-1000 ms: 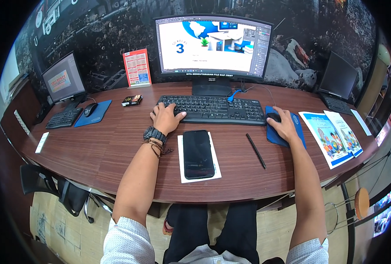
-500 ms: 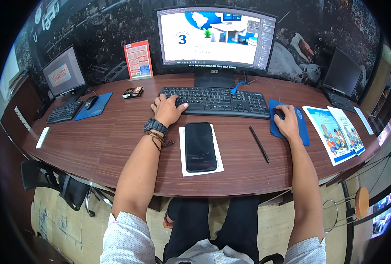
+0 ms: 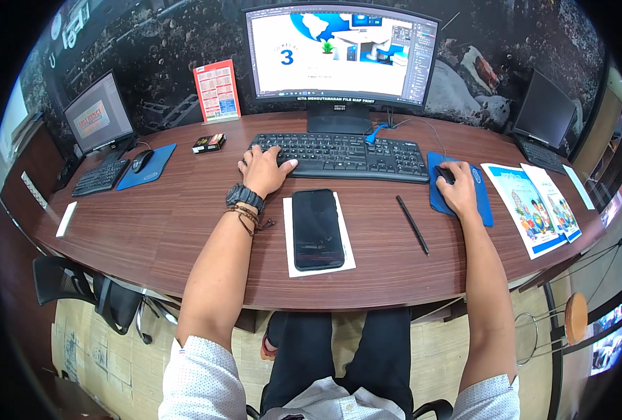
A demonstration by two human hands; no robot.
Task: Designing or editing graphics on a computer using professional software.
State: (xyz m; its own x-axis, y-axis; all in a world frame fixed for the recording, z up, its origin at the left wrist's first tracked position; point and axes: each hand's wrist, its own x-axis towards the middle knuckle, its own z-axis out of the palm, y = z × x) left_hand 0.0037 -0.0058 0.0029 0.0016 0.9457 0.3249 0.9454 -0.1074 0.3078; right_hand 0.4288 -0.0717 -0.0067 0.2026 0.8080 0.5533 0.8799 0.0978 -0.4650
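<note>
My left hand (image 3: 264, 172) rests on the left end of a black keyboard (image 3: 332, 157), fingers spread over the keys and thumb out to the right. At the keyboard's right, my right hand (image 3: 460, 190) is wrapped over a dark computer mouse (image 3: 446, 174), which it mostly hides. Under that mouse lies a blue mouse pad (image 3: 484, 203). Behind the keyboard stands a wide curved monitor (image 3: 339, 56) showing a page design with a globe, a desk and a plant. Between my forearms a black phone (image 3: 318, 229) lies on a white paper (image 3: 289, 241), with a black pen (image 3: 413, 225) to its right.
Printed booklets (image 3: 524, 210) lie at the desk's right side. A small dark box (image 3: 208, 143) and a red-framed calendar (image 3: 217, 92) stand left of the monitor. Farther left are a second monitor (image 3: 99, 117), keyboard (image 3: 99, 178) and mouse (image 3: 141, 161). A blue cable plug (image 3: 375, 134) touches my keyboard's back edge.
The whole view has shifted slightly, so the desk and monitor sit a little higher in the picture. Both hands keep their places on the keyboard and the mouse.
</note>
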